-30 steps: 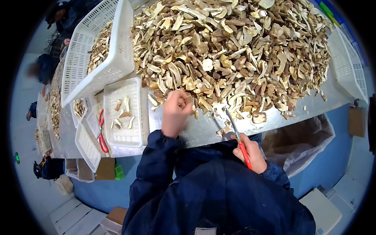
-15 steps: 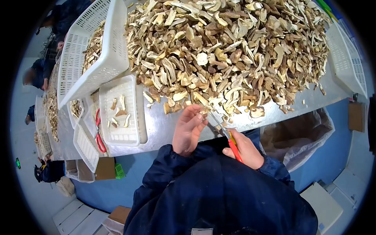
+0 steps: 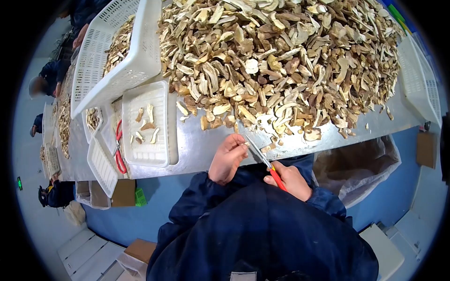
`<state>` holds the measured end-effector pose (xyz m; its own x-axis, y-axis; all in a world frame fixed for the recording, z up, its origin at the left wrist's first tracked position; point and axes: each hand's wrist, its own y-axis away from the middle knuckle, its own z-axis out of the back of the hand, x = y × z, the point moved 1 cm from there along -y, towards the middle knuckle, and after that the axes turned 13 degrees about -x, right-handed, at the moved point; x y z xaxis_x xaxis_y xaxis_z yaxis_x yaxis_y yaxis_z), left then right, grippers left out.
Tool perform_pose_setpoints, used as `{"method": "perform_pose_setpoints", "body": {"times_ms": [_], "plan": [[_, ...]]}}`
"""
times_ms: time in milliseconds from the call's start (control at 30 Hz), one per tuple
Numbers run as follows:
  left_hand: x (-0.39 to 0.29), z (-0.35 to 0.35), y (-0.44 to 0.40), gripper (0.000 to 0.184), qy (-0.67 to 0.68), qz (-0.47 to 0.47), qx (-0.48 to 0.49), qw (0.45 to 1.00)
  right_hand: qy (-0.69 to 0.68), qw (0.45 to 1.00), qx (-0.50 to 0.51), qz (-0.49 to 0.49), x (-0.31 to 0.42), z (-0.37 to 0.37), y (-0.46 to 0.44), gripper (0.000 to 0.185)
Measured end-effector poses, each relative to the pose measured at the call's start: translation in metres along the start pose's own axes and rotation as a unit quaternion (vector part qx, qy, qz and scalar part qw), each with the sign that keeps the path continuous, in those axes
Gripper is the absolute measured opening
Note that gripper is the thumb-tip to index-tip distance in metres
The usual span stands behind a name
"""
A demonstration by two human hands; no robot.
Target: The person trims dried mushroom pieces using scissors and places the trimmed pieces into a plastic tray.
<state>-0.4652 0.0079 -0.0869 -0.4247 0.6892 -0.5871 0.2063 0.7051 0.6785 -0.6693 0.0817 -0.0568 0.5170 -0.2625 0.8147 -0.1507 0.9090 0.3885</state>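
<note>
My right hand (image 3: pixel 291 181) is wrapped round scissors (image 3: pixel 278 179) with red and yellow handles. Their metal blades point up and left, towards the fingers of the other hand. Just beside the blades, my left hand (image 3: pixel 226 161) pinches a small pale piece of dried mushroom (image 3: pixel 246 144) between thumb and fingertips; most of the piece is hidden. Both hands are at the near edge of the metal table (image 3: pixel 197 152). In front of them rises a large heap of sliced dried mushrooms (image 3: pixel 281 70), with loose slices along its near side.
Left of the heap, a shallow white tray (image 3: pixel 146 158) holds several slices. Red-handled scissors (image 3: pixel 119 147) lie beside it. A tall white basket (image 3: pixel 145 51) with slices stands behind; another basket (image 3: pixel 419 79) is at right. A lined box (image 3: pixel 356 171) stands below the table edge. Other people work at far left.
The whole view has shifted slightly. My left fingers have curled in more round the piece and sit a little lower beside the blades. My right hand still grips the scissors.
</note>
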Motion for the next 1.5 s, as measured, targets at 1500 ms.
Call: {"method": "perform_pose_setpoints", "body": {"times_ms": [1500], "plan": [[-0.049,0.041,-0.026,0.033,0.235,0.041,0.147,0.96,-0.052,0.991,-0.126,0.015,0.01,0.022,0.005,0.051]]}}
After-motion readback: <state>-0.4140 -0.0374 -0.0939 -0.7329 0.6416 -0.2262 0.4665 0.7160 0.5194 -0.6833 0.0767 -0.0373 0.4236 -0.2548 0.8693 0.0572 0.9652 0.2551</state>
